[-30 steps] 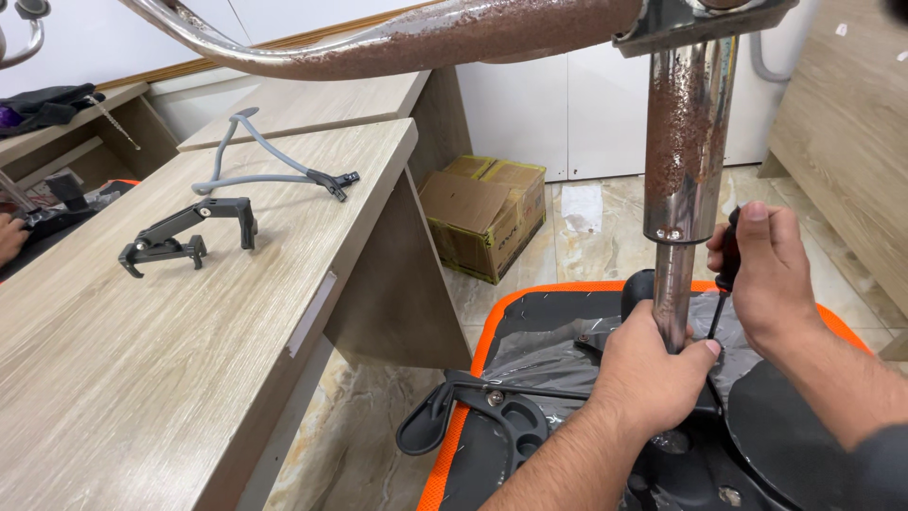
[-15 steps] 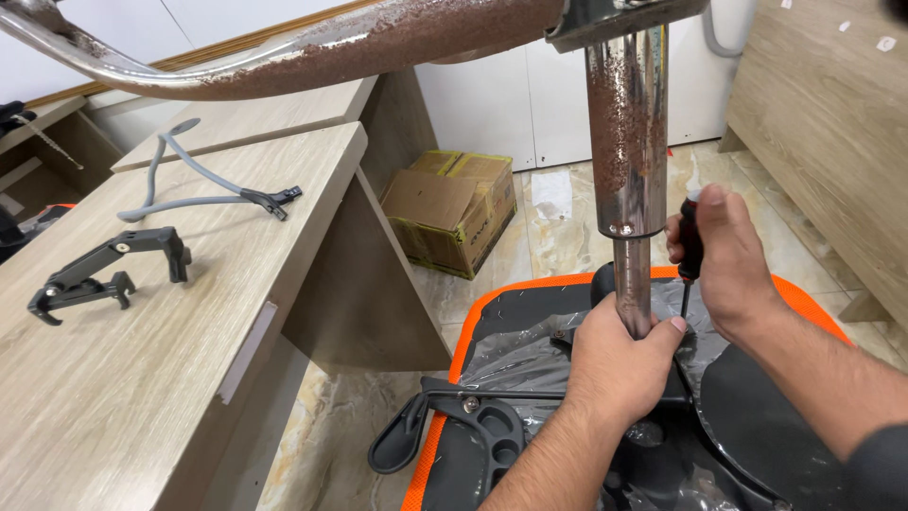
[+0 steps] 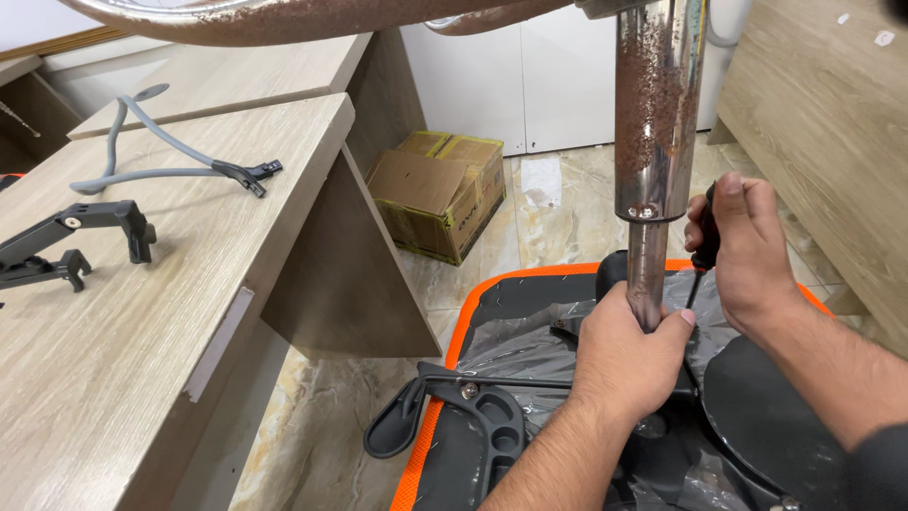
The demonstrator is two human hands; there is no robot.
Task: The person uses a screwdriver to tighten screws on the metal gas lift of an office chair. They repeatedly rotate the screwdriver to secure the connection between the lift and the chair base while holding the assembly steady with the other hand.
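Head view, looking down over an upturned office chair (image 3: pixel 530 312) lying on the floor. Left hand (image 3: pixel 624 355) wrapped tight around the thin lower section of the chair's gas-lift column (image 3: pixel 649 274), grip fully closed, thumb tip pressed against the metal, fingers curled round the far side. Above the hand, the wider chrome sleeve (image 3: pixel 658 114) rising up out of frame, speckled with rust. Right hand (image 3: pixel 747 251) just beside the column on its right, grip closed around the black handle of a screwdriver (image 3: pixel 705 244), thin shaft angled down toward the base of the column; tip hidden behind the left hand, so contact point impossible to tell. Both hands close together, not quite touching.

Below them, clear plastic wrapping (image 3: pixel 530 345) bunched over the black chair underside, orange trim (image 3: pixel 454 350) running along the edge. Black armrest (image 3: pixel 454 426) sticking out at lower left, resting over the marble floor (image 3: pixel 558 227). Curved rusty chair leg (image 3: pixel 284 19) sweeping across the top of the view.

Off to the left, wooden worktop (image 3: pixel 142 331) carrying a black bracket part (image 3: pixel 71 241) and a grey curved armrest frame (image 3: pixel 161 156), both well apart from the hands. Beyond the worktop's end panel, a cardboard box (image 3: pixel 437 194) sitting on the floor near white cabinet doors (image 3: pixel 511 76).
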